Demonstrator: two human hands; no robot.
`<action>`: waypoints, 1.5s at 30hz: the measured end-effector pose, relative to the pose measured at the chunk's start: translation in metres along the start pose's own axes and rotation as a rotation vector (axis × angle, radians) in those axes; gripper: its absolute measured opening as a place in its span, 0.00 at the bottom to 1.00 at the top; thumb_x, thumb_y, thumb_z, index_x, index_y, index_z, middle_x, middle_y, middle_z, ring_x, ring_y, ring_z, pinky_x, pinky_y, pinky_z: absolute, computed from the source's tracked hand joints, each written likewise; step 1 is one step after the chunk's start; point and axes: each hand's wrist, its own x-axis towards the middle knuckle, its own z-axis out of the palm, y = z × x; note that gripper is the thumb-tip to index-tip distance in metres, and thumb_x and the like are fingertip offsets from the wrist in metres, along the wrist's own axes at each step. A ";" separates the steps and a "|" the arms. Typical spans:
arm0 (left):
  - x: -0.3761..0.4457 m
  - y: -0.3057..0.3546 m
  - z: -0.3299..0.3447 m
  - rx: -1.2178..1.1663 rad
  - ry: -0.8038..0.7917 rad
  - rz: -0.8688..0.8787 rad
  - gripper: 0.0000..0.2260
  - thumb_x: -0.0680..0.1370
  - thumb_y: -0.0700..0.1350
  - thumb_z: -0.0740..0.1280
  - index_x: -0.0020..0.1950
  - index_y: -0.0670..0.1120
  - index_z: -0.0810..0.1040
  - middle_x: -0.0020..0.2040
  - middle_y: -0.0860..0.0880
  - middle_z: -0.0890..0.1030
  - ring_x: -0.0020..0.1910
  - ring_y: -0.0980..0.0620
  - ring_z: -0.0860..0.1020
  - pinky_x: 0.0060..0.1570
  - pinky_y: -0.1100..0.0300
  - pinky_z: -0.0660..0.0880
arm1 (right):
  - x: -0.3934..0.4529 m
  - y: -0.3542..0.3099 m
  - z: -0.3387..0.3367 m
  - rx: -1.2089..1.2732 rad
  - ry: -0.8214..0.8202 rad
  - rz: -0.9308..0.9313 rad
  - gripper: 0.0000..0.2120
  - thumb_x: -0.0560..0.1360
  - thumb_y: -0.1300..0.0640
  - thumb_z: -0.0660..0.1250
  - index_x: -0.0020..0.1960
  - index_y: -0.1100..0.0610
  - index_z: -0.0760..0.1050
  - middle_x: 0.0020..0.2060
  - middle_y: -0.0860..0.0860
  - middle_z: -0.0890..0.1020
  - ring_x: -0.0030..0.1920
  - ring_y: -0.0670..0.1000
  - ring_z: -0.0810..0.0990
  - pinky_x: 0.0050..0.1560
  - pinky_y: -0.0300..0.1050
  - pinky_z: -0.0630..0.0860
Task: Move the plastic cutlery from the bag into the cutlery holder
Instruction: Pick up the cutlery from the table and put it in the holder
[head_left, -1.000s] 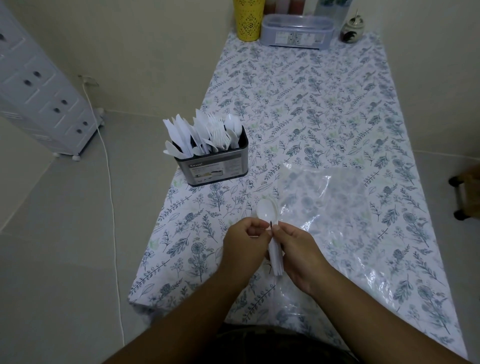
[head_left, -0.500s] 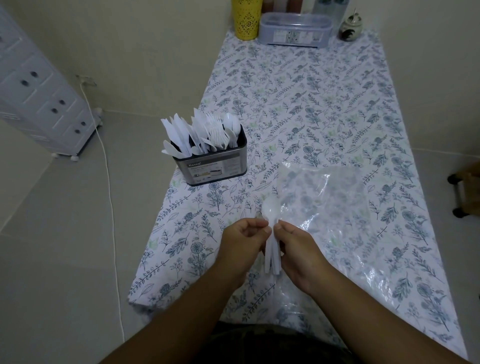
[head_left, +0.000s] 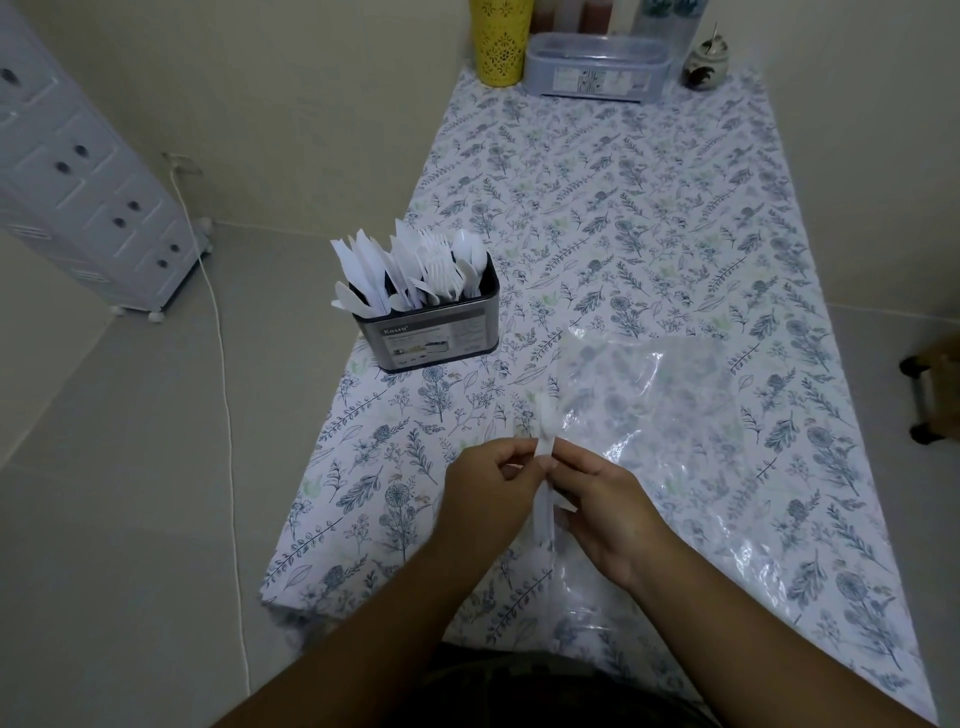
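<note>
Head view: cutlery holder (head_left: 434, 338) beside table edge (head_left: 311, 467)

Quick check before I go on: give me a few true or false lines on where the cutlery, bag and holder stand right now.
1. Both hands hold white cutlery between them. True.
2. The holder is empty. False: it is packed with white cutlery.
3. The clear bag lies flat on the table, to the right of the holder. True.
4. The left hand rests on the holder. False: it is at the cutlery, opposite the right hand.
</note>
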 end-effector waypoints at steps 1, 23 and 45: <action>0.001 -0.001 -0.002 0.005 -0.002 0.005 0.11 0.77 0.45 0.73 0.58 0.48 0.84 0.45 0.56 0.85 0.43 0.65 0.83 0.45 0.71 0.79 | 0.000 -0.001 -0.001 -0.019 0.008 -0.009 0.14 0.78 0.64 0.70 0.63 0.58 0.82 0.55 0.56 0.87 0.57 0.54 0.86 0.58 0.52 0.80; 0.097 0.104 -0.065 0.163 0.236 0.493 0.08 0.78 0.41 0.71 0.58 0.44 0.81 0.47 0.55 0.83 0.45 0.67 0.80 0.46 0.75 0.75 | 0.044 -0.137 0.081 -0.506 0.052 -0.741 0.08 0.76 0.63 0.73 0.47 0.49 0.84 0.42 0.47 0.88 0.46 0.46 0.87 0.52 0.47 0.84; 0.159 0.119 -0.076 0.533 0.296 0.395 0.15 0.78 0.41 0.68 0.64 0.41 0.79 0.60 0.45 0.82 0.61 0.47 0.78 0.64 0.54 0.72 | 0.108 -0.164 0.090 -0.860 0.170 -0.768 0.11 0.78 0.53 0.72 0.58 0.54 0.84 0.48 0.45 0.86 0.47 0.36 0.82 0.45 0.21 0.72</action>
